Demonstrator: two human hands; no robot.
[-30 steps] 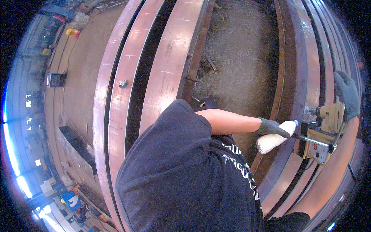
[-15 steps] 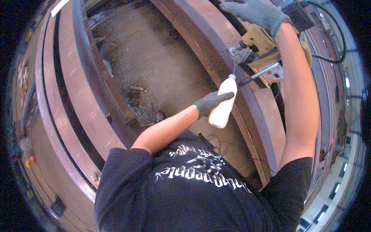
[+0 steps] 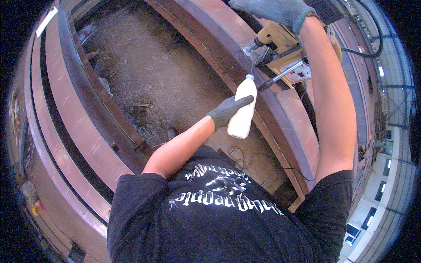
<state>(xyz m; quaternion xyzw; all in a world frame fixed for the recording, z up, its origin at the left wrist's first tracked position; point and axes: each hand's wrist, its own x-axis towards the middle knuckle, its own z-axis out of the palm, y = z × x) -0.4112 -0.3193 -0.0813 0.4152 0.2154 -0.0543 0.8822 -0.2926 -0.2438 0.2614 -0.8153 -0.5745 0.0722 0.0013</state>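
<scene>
Rust-brown steel beams: long curved flanged girders (image 3: 280, 114) run across the view; the near one carries the tool, others (image 3: 66, 127) lie at the left, with narrow dark gaps between them.
Floor strip: grey gritty ground (image 3: 166, 74) between the beams, littered with swarf, the widest open room near the hands.
Person's torso: black printed T-shirt (image 3: 219, 215) fills the lower middle and hides the ground under it.
Drill: tan boxy magnetic drill (image 3: 291, 50) sits on the beam's top flange, partly covered by the right forearm; a black cable (image 3: 372, 41) loops off to the right.
Right hand (image 3: 272, 11): grey-gloved, closed on the drill's top, cut by the upper rim.
Bottle: white plastic squeeze bottle (image 3: 242, 111), nozzle up toward the drill bit, just beside the beam edge.
Left hand (image 3: 228, 111): dark-gloved, fingers wrapped round the bottle.
Bit: too small to make out.
</scene>
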